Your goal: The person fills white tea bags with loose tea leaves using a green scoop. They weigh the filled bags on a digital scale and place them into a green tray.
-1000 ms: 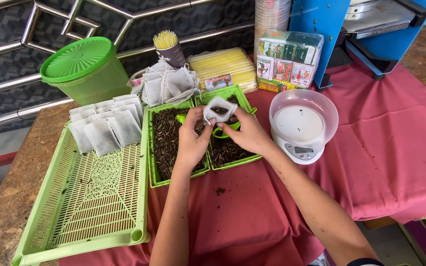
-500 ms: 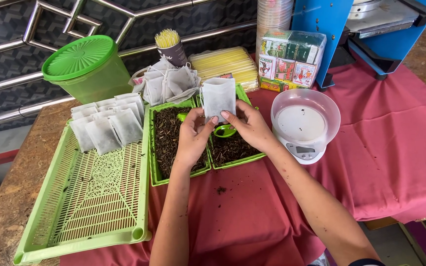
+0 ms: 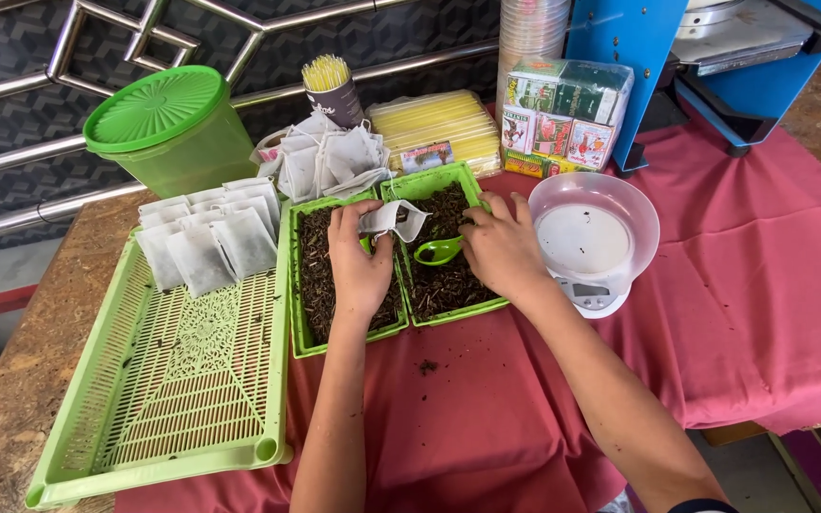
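Observation:
My left hand [image 3: 358, 261] pinches a white paper filter bag [image 3: 393, 219] over two small green trays [image 3: 352, 338] filled with dark loose tea leaves [image 3: 439, 280]. Beside it, my right hand [image 3: 501, 249] holds a small green scoop [image 3: 439, 251] above the right tray, its bowl just below the bag's mouth. Both forearms reach in from the bottom edge of the view.
A large green slatted tray [image 3: 173, 399] at left carries several filled white bags [image 3: 206, 242]. Behind stand a green lidded tub [image 3: 173, 128], a heap of empty bags [image 3: 330, 157], yellow straws [image 3: 439, 123] and small boxes [image 3: 563, 114]. A white scale with a bowl [image 3: 596, 237] sits right, on pink cloth [image 3: 762, 275].
The bag, held upright and raised half a second ago, has come down and tilted over the trays. My right hand has shifted onto the green scoop.

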